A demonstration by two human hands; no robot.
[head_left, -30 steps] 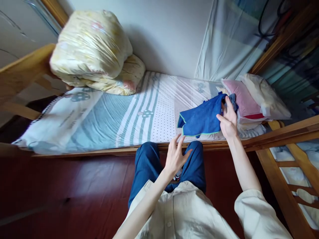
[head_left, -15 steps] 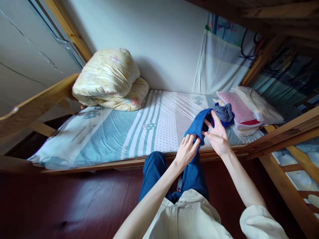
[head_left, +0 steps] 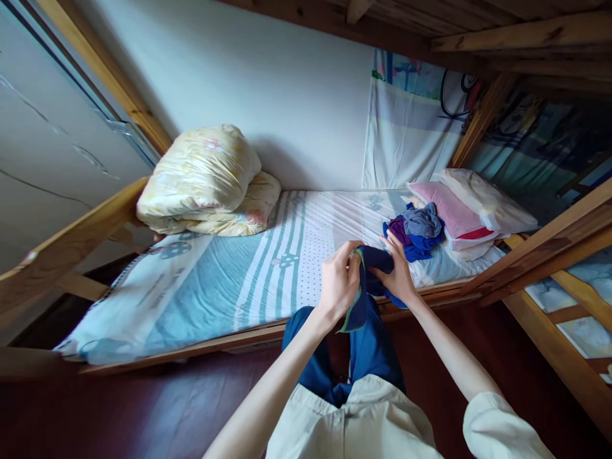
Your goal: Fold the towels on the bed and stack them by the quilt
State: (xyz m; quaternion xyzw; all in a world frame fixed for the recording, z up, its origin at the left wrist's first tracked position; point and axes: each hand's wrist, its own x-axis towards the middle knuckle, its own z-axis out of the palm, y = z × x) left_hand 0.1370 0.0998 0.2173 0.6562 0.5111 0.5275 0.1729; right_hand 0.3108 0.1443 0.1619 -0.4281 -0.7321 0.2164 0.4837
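Observation:
A dark blue piece of clothing (head_left: 368, 287) with a green-stitched edge hangs between my two hands, above my knees; its exact kind does not show. My left hand (head_left: 338, 280) is closed on the green-edged side, fingers curled round the fabric. On the other side, my right hand (head_left: 398, 271) grips the cloth between thumb and fingers. Just beyond the right hand, a heap of crumpled clothes (head_left: 423, 220) in grey-blue, purple and bright blue lies on the bed.
The bed (head_left: 215, 280) has a patterned blue and white sheet. A folded yellow quilt (head_left: 201, 172) rests at its left end, a pink pillow (head_left: 447, 207) at the right. A wooden beam (head_left: 521, 44) crosses overhead; a wooden rail (head_left: 540, 255) stands at right.
The blue clothing has been turned, so its green-stitched edge now shows. My left hand has shifted its hold on it; my right hand's spread fingers have closed on the fabric.

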